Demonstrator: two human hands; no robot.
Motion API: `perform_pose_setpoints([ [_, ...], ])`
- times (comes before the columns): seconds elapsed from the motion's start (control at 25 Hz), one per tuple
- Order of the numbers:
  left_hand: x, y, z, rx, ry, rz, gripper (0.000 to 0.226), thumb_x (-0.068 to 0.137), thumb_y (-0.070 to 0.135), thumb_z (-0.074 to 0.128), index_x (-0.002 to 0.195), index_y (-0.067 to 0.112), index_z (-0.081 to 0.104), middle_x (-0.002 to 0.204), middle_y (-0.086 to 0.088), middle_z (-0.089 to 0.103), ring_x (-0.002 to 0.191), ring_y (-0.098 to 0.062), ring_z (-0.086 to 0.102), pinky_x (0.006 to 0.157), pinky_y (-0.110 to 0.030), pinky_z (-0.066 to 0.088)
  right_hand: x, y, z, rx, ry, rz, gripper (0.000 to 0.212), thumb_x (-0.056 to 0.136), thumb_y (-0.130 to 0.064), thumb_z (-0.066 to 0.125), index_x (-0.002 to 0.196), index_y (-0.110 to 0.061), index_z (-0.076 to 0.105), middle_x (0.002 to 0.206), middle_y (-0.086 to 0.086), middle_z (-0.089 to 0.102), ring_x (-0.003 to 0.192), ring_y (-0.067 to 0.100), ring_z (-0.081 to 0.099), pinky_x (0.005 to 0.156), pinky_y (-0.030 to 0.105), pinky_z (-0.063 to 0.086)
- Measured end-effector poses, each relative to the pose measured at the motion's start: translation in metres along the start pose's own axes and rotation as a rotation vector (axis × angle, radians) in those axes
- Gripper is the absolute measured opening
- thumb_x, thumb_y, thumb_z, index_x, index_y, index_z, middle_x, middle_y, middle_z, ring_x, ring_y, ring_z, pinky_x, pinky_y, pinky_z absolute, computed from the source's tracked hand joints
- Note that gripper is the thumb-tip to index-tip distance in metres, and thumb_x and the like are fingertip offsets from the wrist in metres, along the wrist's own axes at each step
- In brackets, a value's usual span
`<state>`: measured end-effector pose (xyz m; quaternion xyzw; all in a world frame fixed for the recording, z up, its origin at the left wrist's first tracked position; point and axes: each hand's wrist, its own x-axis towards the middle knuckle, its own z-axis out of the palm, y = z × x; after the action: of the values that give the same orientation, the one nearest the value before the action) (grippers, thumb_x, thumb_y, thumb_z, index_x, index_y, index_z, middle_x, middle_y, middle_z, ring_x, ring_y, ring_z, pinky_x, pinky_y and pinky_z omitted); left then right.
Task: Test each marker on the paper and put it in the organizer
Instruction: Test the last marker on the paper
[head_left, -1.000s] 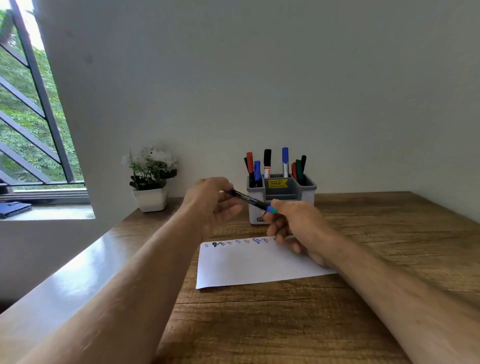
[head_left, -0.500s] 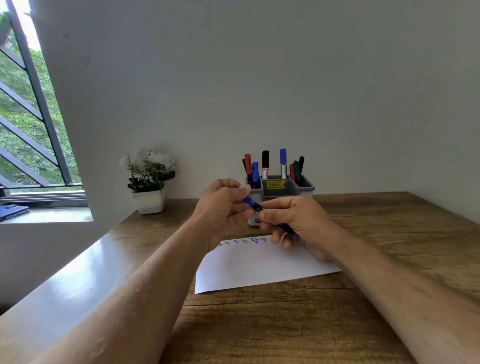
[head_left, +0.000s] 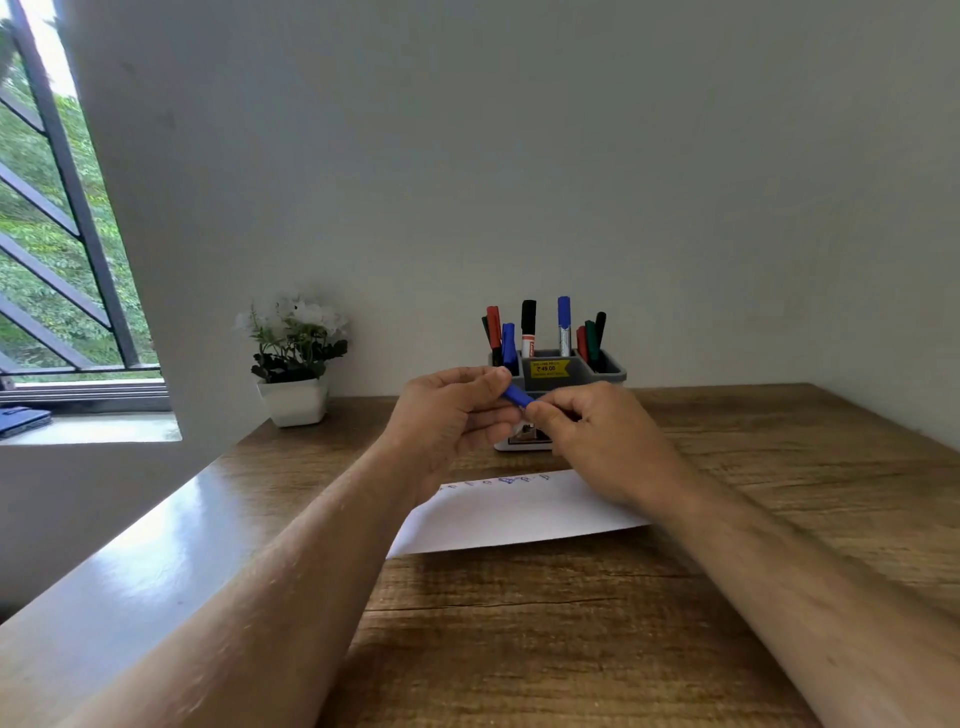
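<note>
Both hands had been brought together; a blue marker (head_left: 517, 397) was pinched between left hand (head_left: 451, 415) and right hand (head_left: 597, 434), above the paper (head_left: 519, 514).

Grey wall (head_left: 519, 156); barred window (head_left: 57, 234); wooden table (head_left: 571, 649)

- A home study or small office corner: a brown wood-grain worktop (head_left: 571, 623) set against a plain pale wall (head_left: 519, 156).
- A grey plastic desk organizer (head_left: 602, 371) holds markers.
- A white potted flower plant (head_left: 293, 358) stands beside a barred window (head_left: 57, 234).
</note>
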<state>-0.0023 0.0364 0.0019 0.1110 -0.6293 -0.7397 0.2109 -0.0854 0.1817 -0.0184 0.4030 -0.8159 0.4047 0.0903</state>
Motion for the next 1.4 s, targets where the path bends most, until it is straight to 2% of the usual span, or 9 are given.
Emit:
perform_pose_setpoints([
  [0.28,0.001,-0.003,0.002,0.017,0.04,-0.015,0.018,0.092,0.01,0.062,0.106,0.002,0.068,0.09,-0.018,0.075,0.07,-0.019,0.072,0.064,-0.025,0.061,0.002,-0.009,-0.007,-0.147,0.036,-0.006,0.036,0.095,-0.05,0.053,0.102,-0.023,0.076,0.059,-0.014,0.056,0.048,0.002,0.049,0.047,0.013,0.03],
  [0.4,0.002,0.0,0.001,-0.004,0.09,0.001,0.016,0.092,0.01,0.063,0.104,0.002,0.068,0.087,-0.017,0.075,0.068,-0.018,0.071,0.062,-0.025,0.06,0.003,-0.011,-0.008,-0.226,0.054,0.0,0.043,0.093,-0.058,0.049,0.084,-0.024,0.073,0.057,-0.01,0.056,0.049,0.004,0.05,0.048,0.017,0.031],
  [0.52,0.002,0.005,0.002,-0.043,0.104,0.049,0.014,0.091,0.01,0.063,0.104,0.004,0.068,0.086,-0.016,0.074,0.065,-0.016,0.07,0.061,-0.024,0.06,0.002,-0.011,-0.008,-0.227,0.103,0.018,0.047,0.092,-0.062,0.046,0.065,-0.026,0.059,0.055,-0.007,0.054,0.049,0.005,0.049,0.049,0.018,0.03],
  [0.72,0.004,0.01,0.001,-0.171,0.212,0.147,0.015,0.091,0.006,0.062,0.106,0.004,0.066,0.094,-0.018,0.073,0.071,-0.018,0.072,0.063,-0.026,0.061,-0.001,-0.005,-0.009,-0.075,0.162,0.031,0.028,0.098,-0.038,0.054,0.087,-0.019,0.072,0.069,-0.013,0.06,0.059,-0.001,0.054,0.053,0.01,0.032],
  [0.88,0.002,0.014,-0.003,-0.394,0.144,0.126,0.022,0.091,-0.002,0.057,0.113,-0.005,0.059,0.098,-0.024,0.072,0.074,-0.021,0.074,0.062,-0.023,0.06,0.002,-0.003,-0.006,0.309,0.231,0.094,0.031,0.102,-0.032,0.044,0.095,-0.019,0.071,0.067,-0.002,0.062,0.056,0.005,0.055,0.053,0.019,0.043],
  [1.04,-0.001,0.017,0.001,-0.48,0.064,0.126,0.02,0.1,0.002,0.042,0.113,0.001,0.058,0.092,-0.019,0.072,0.075,-0.02,0.074,0.062,-0.024,0.059,0.001,-0.008,-0.007,0.548,0.252,0.064,0.032,0.104,-0.028,0.039,0.097,-0.016,0.069,0.074,0.01,0.067,0.057,0.015,0.06,0.051,0.025,0.053],
  [1.24,-0.003,0.017,0.005,-0.413,0.036,0.087,0.038,0.104,0.007,0.028,0.124,0.004,0.06,0.081,-0.009,0.055,0.068,-0.018,0.062,0.057,-0.025,0.057,0.0,-0.01,-0.011,0.638,0.266,0.059,0.031,0.104,-0.026,0.04,0.108,-0.013,0.067,0.08,0.012,0.069,0.057,0.019,0.063,0.055,0.033,0.058],
  [1.32,-0.004,0.016,0.006,-0.309,0.035,0.055,0.039,0.103,0.005,0.026,0.118,0.004,0.062,0.078,-0.008,0.051,0.062,-0.016,0.054,0.051,-0.025,0.052,0.0,-0.012,-0.011,0.651,0.245,0.056,0.024,0.103,-0.021,0.046,0.121,-0.016,0.061,0.085,0.009,0.071,0.054,0.021,0.064,0.051,0.034,0.058],
  [1.4,-0.006,0.014,0.008,-0.156,0.012,0.01,0.038,0.096,0.002,0.027,0.109,0.004,0.063,0.075,-0.008,0.048,0.058,-0.015,0.048,0.048,-0.025,0.044,-0.002,-0.014,-0.011,0.634,0.221,0.079,0.026,0.099,-0.013,0.054,0.122,-0.025,0.056,0.092,0.005,0.071,0.049,0.022,0.065,0.047,0.035,0.058],
])
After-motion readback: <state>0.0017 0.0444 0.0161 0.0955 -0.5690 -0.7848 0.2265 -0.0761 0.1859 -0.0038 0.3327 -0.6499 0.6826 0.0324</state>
